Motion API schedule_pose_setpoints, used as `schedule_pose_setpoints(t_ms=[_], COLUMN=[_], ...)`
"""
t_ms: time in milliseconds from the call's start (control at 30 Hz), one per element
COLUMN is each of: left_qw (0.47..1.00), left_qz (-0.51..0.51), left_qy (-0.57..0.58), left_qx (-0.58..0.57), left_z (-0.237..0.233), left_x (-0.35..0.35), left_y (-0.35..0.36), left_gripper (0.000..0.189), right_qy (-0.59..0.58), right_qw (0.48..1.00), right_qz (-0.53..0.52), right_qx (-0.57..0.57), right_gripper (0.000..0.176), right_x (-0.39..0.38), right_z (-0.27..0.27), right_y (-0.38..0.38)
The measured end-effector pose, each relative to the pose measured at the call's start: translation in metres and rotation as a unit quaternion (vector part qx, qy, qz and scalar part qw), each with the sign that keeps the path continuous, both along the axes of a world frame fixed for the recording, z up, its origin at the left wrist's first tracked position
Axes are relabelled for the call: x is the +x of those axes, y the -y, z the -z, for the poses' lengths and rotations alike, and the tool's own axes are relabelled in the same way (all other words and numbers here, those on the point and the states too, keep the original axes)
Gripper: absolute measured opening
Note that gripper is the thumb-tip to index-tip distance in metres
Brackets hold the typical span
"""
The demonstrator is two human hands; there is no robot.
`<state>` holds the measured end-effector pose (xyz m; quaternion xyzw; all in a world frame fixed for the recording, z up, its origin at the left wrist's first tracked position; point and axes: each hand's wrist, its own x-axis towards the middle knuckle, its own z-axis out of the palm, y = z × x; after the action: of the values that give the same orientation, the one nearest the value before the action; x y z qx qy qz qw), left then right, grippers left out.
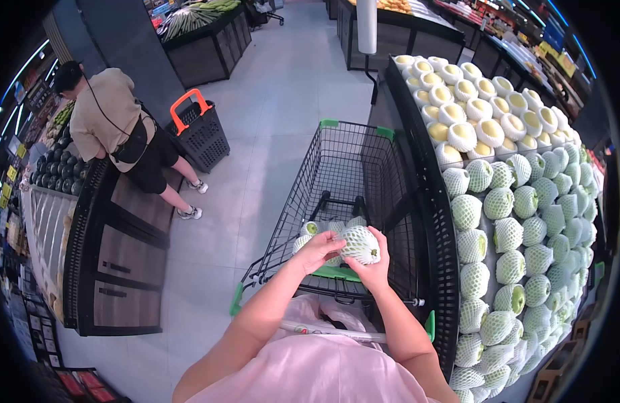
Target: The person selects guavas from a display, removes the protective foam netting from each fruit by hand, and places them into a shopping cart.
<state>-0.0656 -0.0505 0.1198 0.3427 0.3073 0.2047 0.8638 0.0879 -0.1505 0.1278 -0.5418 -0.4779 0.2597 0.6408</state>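
Note:
Above the near end of the shopping cart (323, 168), my right hand (371, 260) is wrapped round a green melon (359, 244) in a white foam net, holding it from the right and below. The fingers of my left hand (316, 250) press together against the melon's left side; whether they grip anything besides it is hidden. Several more netted fruits (310, 229) lie in the cart below my hands, partly covered by them. To the right, a display holds rows of netted green melons (509, 234), with netted yellow fruits (488, 132) behind.
At the left, a person (115, 114) leans over a produce stand (132, 232). Beside them on the floor stands a black basket (201, 138) with an orange handle. The display's black slatted edge (436, 201) runs close along the cart's right side. More produce stands are farther back.

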Motion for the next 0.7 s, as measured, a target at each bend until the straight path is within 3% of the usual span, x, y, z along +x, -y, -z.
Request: schedule_pose_setpoints(t_ms=[100, 133, 233, 333, 433, 567, 700], left_qw=[0.998, 0.998, 0.995, 0.991, 0.998, 0.999, 0.997], left_qz=[-0.023, -0.033, -0.038, -0.047, -0.029, -0.015, -0.024], left_qy=[-0.004, -0.011, -0.022, -0.062, -0.040, 0.004, 0.051], left_qx=[0.059, 0.051, 0.090, 0.106, 0.034, -0.031, -0.047], left_z=[-0.019, -0.019, -0.020, -0.011, -0.004, 0.006, -0.016], left_x=[0.002, 0.001, 0.002, 0.005, 0.005, 0.002, 0.000], left_y=[0.006, 0.005, 0.007, 0.009, 0.010, 0.005, 0.004], left_gripper=[0.033, 0.043, 0.039, 0.033, 0.026, 0.026, 0.042], right_qy=[-0.005, -0.007, 0.028, 0.112, 0.143, 0.110, 0.053], right_qw=[1.000, 1.000, 0.999, 0.990, 0.983, 0.990, 0.996], right_qz=[0.004, 0.001, 0.002, 0.077, 0.078, 0.014, -0.042], right_qx=[-0.004, -0.008, -0.022, -0.039, -0.086, -0.086, -0.065], right_gripper=[0.080, 0.081, 0.087, 0.092, 0.097, 0.085, 0.075], right_x=[-0.001, -0.001, 0.000, -0.002, 0.001, 0.008, 0.011], right_z=[0.003, 0.002, 0.000, -0.011, -0.007, -0.002, -0.008], right_y=[0.000, 0.000, 0.002, 0.003, 0.004, 0.007, 0.007])
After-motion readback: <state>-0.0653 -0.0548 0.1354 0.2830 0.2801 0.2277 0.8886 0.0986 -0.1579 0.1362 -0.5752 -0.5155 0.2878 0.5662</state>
